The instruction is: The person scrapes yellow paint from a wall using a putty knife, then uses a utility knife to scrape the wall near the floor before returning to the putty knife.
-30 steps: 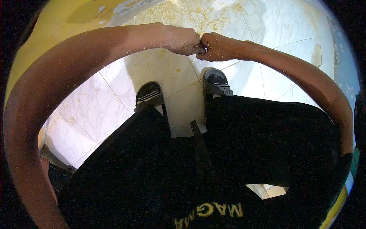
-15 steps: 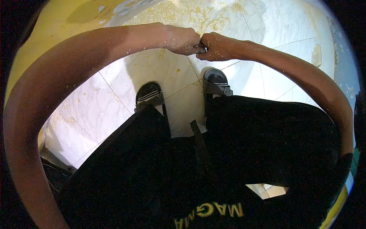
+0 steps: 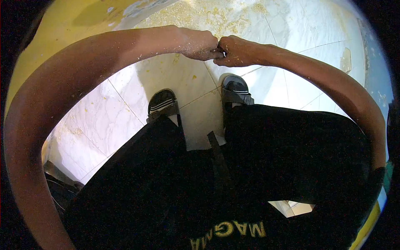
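At your far left a yellow surface curves behind your left forearm, which is dotted with pale flecks. Next comes your left slide sandal, black with white stripes, flat on the marble-look tile floor. Above and to its right is your left hand, its fingers folded inward, knuckles outward, meeting the other hand. Beyond it, yellowish shavings litter the tiles.

The risk probably lies where the hands meet: the flecks on your skin could let a small item slip, and if it fell among those shavings it would be hard to find. Pulling the hands apart unevenly could cause that.

Any such item would lie between the two sets of fingers, hidden by them; a small bright spot there may be part of it or just floor showing through. You can't tell from here whether either hand is clamped on something.

Your right sandal stands below that junction. Your right hand has its fingers curled too, tips hidden. Farther right, a pale blue surface edges the view.
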Demonstrator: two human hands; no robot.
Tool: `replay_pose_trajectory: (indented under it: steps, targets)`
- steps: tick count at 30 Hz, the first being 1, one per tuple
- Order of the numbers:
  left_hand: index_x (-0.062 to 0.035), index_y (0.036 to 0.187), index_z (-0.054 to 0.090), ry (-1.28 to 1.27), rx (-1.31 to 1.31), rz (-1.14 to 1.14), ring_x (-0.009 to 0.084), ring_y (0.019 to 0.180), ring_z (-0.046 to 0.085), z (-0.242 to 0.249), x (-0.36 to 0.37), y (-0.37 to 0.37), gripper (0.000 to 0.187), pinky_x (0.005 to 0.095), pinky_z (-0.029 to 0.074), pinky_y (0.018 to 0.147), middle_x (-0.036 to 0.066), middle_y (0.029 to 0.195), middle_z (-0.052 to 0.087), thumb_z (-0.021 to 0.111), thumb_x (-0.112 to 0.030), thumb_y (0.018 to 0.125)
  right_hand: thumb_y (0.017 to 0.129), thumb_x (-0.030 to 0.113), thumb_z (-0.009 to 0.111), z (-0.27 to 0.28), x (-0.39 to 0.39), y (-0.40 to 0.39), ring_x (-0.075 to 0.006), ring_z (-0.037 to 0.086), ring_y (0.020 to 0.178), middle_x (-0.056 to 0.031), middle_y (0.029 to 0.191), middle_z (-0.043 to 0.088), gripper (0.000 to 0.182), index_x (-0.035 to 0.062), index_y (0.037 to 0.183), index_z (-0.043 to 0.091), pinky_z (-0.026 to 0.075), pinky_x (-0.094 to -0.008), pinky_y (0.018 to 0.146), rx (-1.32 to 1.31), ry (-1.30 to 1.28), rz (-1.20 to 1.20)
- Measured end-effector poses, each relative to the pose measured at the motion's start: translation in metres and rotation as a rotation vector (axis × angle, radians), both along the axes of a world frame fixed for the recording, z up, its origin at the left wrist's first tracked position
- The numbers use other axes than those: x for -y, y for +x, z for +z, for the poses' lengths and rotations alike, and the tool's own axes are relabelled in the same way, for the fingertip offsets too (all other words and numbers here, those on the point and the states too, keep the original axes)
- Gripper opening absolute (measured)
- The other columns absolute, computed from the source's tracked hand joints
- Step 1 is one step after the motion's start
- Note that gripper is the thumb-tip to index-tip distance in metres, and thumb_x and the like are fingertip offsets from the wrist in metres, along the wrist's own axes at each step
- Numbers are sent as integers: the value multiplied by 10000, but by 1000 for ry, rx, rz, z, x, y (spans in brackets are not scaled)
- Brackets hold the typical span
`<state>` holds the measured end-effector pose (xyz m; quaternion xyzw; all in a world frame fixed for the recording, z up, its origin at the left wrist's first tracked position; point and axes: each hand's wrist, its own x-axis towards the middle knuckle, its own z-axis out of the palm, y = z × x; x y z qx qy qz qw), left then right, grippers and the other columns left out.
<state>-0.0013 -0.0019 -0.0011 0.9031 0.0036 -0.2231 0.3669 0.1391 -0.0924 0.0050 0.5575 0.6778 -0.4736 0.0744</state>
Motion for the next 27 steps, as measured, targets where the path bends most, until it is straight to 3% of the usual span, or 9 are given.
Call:
replay_pose_trajectory:
  steps: [27]
  targets:
    - [12,952,599,1,6,-28,382,704,614,-2,0,-1,354,452,488,653,226,778,631,462,-315,947,755,244,598,9,0,-4,-374,640,719,-245,741,635,312,-61,819,616,501,-462,677,27,-16,-9]
